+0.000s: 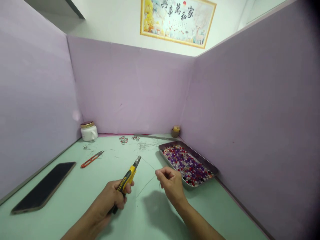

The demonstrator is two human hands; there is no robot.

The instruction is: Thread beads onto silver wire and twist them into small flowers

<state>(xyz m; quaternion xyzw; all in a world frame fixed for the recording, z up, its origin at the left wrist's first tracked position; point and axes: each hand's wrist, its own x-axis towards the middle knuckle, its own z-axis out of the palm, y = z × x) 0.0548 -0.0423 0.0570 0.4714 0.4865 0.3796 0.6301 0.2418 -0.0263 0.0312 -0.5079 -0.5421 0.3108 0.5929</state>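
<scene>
My left hand (107,200) is wrapped round a yellow and black box cutter (130,174), its metal tip pointing up and away from me. To its right, my right hand (172,185) pinches a thin dark thread (146,185) between thumb and fingertips. One strand runs from the pinch toward the cutter's tip; other ends hang down to the left and below. Whether the strand touches the blade I cannot tell. Just beyond my right hand lies a metal tray (163,154) filled with purple, red and clear beads (187,165).
On the left are a dark phone (45,186), red-handled thread snips (92,160) and a white lidded jar (89,132). Beaded rings (123,140), thread scraps (143,146), a thin metal strip (155,136) and a small brown object (175,131) lie toward the back. Pale purple partitions (132,90) enclose the table.
</scene>
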